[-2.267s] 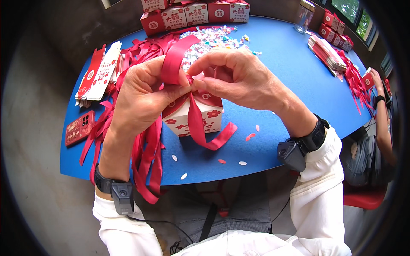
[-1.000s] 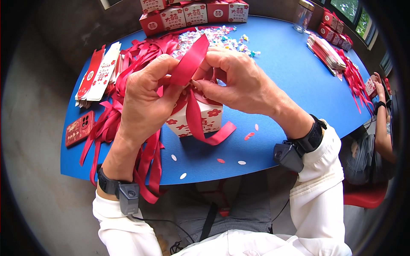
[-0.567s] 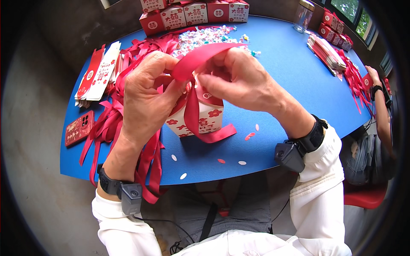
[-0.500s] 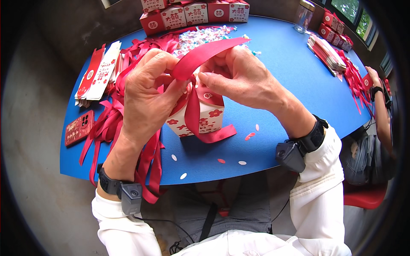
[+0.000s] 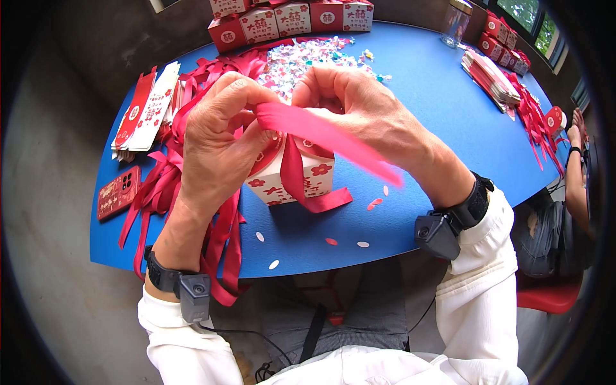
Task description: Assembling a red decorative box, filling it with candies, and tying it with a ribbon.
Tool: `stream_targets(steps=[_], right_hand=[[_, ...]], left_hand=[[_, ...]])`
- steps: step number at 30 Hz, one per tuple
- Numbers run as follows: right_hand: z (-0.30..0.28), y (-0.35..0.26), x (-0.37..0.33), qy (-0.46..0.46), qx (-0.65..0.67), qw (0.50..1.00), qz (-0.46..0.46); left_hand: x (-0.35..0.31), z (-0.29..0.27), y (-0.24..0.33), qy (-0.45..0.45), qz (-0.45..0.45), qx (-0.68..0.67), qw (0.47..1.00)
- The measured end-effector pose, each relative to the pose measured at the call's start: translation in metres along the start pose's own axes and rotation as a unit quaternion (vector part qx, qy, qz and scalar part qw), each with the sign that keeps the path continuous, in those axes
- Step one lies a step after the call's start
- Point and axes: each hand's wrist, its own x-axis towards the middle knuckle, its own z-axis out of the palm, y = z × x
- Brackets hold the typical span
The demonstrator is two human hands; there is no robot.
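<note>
- Hands: two, both above the blue table, meeting over one box.
- Left hand: fingers curled, thumb and forefinger pinching the ribbon's near end just above the box top.
- Right hand: fingers bent and pressed together at the ribbon over the box; exact grip hidden behind the knuckles.
- Box: one, small, white card with red flower prints and red trim; stands upright near the table's front edge, between the two hands.
- Ribbon: one, red satin; wrapped down the box front, one tail curling on the table at the box's right foot, the other tail drawn out flat toward the right wrist, blurred.
- Loose ribbons: one heap, count unclear, trailing from the table's left part over the front edge.
- Finished boxes: four seen in a row at the far edge.
- Sweets: one scattered pile behind the hands.
- Phone: one, red, at the left edge.
- Flat card blanks: one stack, far left.
- Jar: one, clear, far right.
- Wrist bands: two, one per wrist.
</note>
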Motion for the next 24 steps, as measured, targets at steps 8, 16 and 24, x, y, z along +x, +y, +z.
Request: stream_targets(steps=[8,16,24], right_hand=[[-0.003,-0.003,-0.001,-0.061,-0.002,0.997,0.046],[-0.007,-0.009,-0.010,-0.005,0.019,0.997,0.081],[-0.013,-0.002,-0.008,-0.061,0.068,0.995,0.027]], left_hand=[[0.000,0.000,0.000,-0.001,0.001,-0.007,1.000],[0.002,0.001,0.001,-0.015,0.012,0.004,1.000],[0.001,0.001,0.000,-0.010,0.005,-0.027,1.000]])
